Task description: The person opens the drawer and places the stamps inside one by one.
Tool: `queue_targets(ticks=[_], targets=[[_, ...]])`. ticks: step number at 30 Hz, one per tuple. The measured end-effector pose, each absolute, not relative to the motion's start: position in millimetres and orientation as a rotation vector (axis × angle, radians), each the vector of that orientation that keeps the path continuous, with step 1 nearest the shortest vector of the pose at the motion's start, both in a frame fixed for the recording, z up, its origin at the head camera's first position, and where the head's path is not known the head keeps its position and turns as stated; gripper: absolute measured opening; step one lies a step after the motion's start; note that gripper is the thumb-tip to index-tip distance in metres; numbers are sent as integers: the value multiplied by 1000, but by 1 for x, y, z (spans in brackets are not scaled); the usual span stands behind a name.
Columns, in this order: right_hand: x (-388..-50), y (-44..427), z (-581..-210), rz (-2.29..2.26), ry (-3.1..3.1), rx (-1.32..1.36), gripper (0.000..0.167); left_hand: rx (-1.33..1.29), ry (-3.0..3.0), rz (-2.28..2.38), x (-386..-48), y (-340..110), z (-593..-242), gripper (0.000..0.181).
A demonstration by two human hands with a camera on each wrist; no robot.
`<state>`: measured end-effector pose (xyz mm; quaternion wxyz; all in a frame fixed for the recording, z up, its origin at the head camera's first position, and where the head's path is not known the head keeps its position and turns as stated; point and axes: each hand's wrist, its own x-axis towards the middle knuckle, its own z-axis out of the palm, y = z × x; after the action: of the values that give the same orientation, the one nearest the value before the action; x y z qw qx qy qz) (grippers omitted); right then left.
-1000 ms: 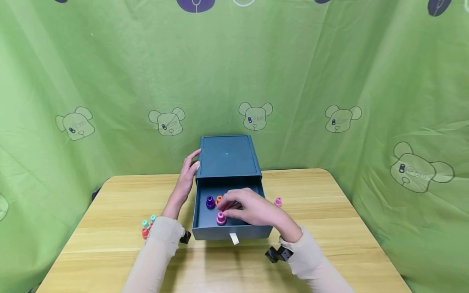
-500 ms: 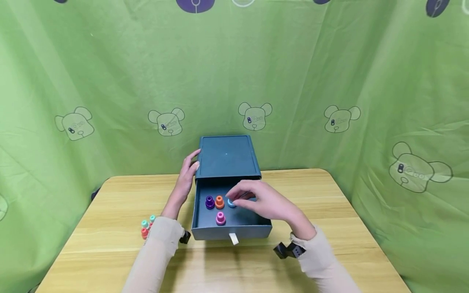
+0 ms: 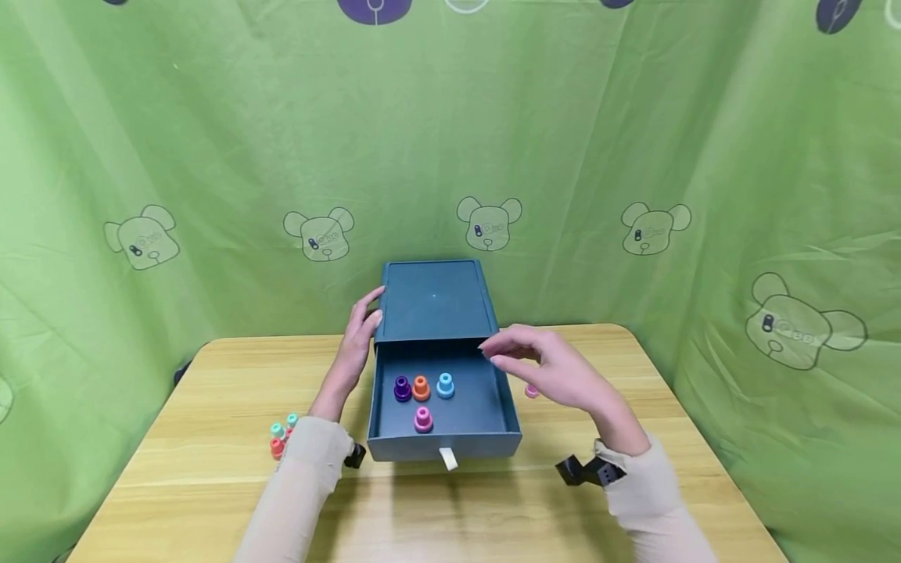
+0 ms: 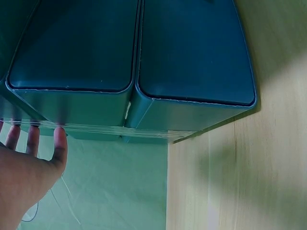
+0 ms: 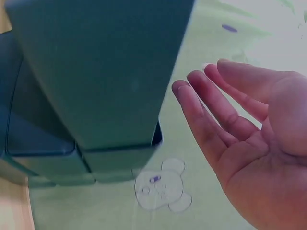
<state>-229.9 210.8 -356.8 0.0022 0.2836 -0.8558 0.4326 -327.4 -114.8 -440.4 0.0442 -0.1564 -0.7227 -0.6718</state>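
At the left of the pale wood-grain table, a small cluster stood beside your forearm: mint-green stepped pegs behind, red stepped pegs in front, bordered by your cream sleeve. Next, your left hand lay extended and unclenched, grasping nothing, its fingertips resting against the left side of the dark blue rectangular cabinet. The left-wrist view showed this contact on the side wall, beside two drawer fronts with rounded corners.

The matching dark blue drawer stood pulled out toward you. Within its left half, a glossy purple stepped peg, a glossy orange stepped peg and a light blue stepped peg formed a row; a glossy pink stepped peg stood before the orange one, nearer the front wall. All four were upright, wide base down. A white pull tab hung at the drawer's front.

Your right hand, released and holding nothing, hung above the drawer's right wall, fingers gently bent and thumb apart. Beneath it, a second pink peg, partly hidden, stood on the table. Farthest right hung a green printed curtain, which also spanned the back.
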Motion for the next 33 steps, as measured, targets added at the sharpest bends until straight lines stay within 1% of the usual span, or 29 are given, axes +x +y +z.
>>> queue_targets(ticks=[6,10,16,25,29,33], targets=[[-239,229,-365,1352,-2634,814,24,-483,-2194,-2030,-340,-116,-457,53],[-244,238,-369,1353,-2636,742,26,-487,-2185,-2017,-342,-116,-460,52],[-258,252,-386,1355,-2650,620,25,-487,-2179,-2019,-343,-117,-461,51],[-281,275,-428,1475,-2642,369,33,-488,-2210,-2040,-337,-117,-451,55],[-292,285,-452,1623,-2563,256,39,-485,-2219,-2043,-335,-117,-447,56],[-299,294,-476,1799,-2470,150,42,-485,-2207,-2036,-339,-117,-452,55]])
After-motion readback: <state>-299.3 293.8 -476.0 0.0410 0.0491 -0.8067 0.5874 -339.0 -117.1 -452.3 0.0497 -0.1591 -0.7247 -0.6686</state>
